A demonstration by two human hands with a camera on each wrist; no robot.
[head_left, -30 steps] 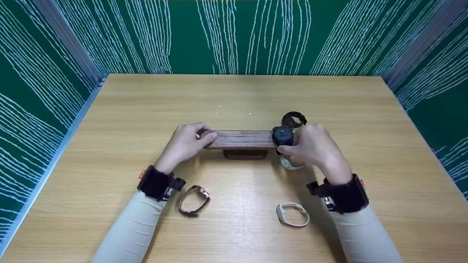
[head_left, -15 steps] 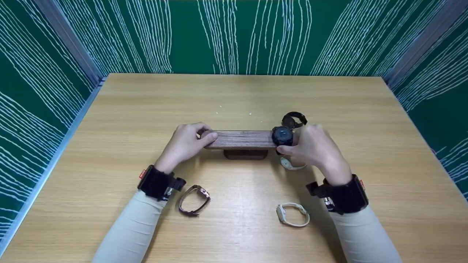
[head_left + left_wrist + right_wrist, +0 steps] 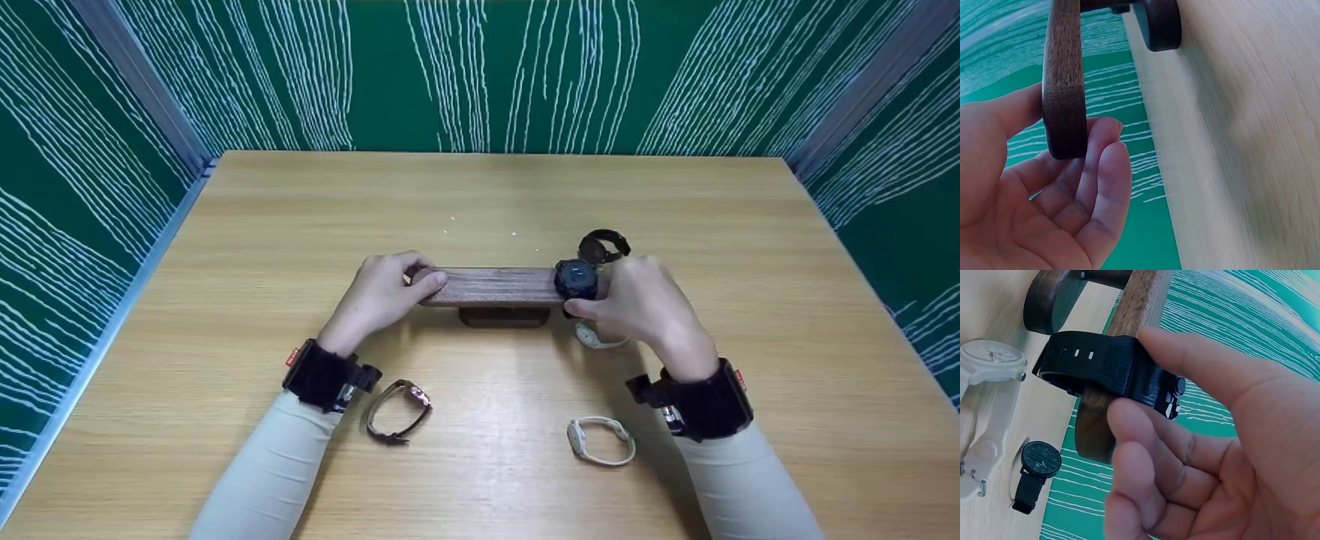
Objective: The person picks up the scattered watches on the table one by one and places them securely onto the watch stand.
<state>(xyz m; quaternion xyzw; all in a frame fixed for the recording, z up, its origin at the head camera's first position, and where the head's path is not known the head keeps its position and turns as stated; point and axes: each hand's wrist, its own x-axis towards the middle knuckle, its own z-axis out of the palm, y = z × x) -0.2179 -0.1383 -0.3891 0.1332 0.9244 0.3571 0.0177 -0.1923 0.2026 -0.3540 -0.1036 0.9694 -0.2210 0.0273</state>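
Note:
A dark wooden watch stand (image 3: 495, 286) has a flat bar raised on a small base (image 3: 504, 317). My left hand (image 3: 386, 291) pinches the bar's left end between thumb and fingers; the left wrist view shows the bar (image 3: 1065, 84) between them. Around the bar's right end loops a black watch (image 3: 577, 279), its strap closed. With thumb and fingers my right hand (image 3: 645, 300) holds this watch by its side, as the strap (image 3: 1092, 363) in the right wrist view shows. Part of the bar's right end is hidden behind that hand in the head view.
Another black watch (image 3: 604, 246) lies behind the stand's right end. A white watch (image 3: 592, 336) lies below that end, partly hidden by the right hand. Nearer the front are a brown-strapped watch (image 3: 399, 412) at left and a white watch (image 3: 600, 441) at right, on the wooden table (image 3: 495, 480).
My right hand and the black watch have shifted slightly left along the bar in the last half second. The left hand and the stand have stayed put.

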